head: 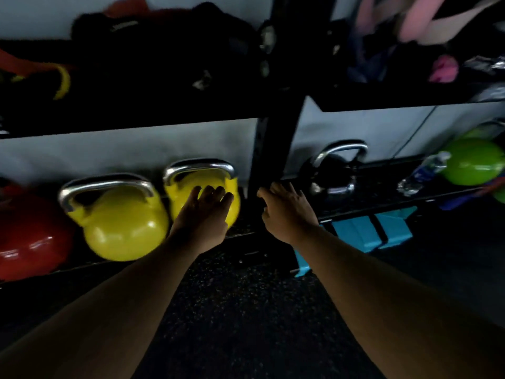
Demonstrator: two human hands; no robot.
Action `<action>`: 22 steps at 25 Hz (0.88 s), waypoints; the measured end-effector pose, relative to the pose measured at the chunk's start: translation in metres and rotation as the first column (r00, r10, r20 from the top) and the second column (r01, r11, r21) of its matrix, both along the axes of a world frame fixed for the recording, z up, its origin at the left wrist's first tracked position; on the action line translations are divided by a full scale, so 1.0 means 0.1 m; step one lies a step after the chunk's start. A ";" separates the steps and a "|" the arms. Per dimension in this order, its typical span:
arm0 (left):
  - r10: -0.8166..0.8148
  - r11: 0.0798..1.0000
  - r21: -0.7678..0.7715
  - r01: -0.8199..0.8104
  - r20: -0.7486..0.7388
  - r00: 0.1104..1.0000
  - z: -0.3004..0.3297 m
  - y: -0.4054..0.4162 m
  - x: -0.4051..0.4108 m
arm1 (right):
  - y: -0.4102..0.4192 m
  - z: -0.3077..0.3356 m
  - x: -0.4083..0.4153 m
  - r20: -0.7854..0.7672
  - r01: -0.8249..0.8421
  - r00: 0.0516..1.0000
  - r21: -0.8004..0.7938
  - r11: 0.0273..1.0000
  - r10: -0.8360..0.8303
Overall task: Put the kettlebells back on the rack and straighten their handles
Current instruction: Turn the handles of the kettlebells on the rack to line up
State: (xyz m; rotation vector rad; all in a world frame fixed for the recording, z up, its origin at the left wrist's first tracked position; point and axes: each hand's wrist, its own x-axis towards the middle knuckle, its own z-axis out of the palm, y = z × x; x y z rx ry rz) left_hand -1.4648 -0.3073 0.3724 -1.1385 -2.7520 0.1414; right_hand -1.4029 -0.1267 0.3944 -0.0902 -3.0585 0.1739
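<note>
Two yellow kettlebells with silver handles stand on the bottom shelf of a black rack (pixel 276 149). The left yellow kettlebell (pixel 120 222) is upright with its handle running left to right. My left hand (pixel 203 214) rests flat, fingers spread, on the front of the right yellow kettlebell (pixel 177 192). A red kettlebell (pixel 30 236) sits at the far left. Right of the rack's upright post stands a black kettlebell (pixel 332 173) with a silver handle, turned at an angle. My right hand (pixel 284 207) hovers with fingers apart near the post's base, holding nothing.
Dark bags and coloured bands fill the upper shelf (pixel 136 110). A water bottle (pixel 422 173) lies on the lower right shelf beside a green kettlebell (pixel 472 162). Blue blocks (pixel 371 231) sit on the floor under the right shelf. Speckled black rubber floor (pixel 232 310) lies below.
</note>
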 end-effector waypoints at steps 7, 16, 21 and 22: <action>-0.011 1.000 -0.019 0.012 0.048 0.999 0.22 1.43 0.29 | 1.63 0.13 0.52 0.078 0.135 0.987 0.069 0.988 -0.141; 0.041 0.979 0.180 -0.096 0.287 0.957 0.00 2.55 -0.32 | 2.82 0.06 -0.24 0.038 0.201 0.978 0.057 0.978 -0.203; 0.221 0.843 0.318 -0.434 0.531 0.818 -0.16 3.14 -0.58 | 3.10 -0.19 -0.72 0.041 0.220 0.975 -0.085 0.972 -0.217; 0.218 0.815 0.345 -0.466 0.563 0.798 -0.18 3.27 -0.61 | 3.14 -0.25 -0.78 0.036 0.210 0.978 -0.098 0.973 -0.208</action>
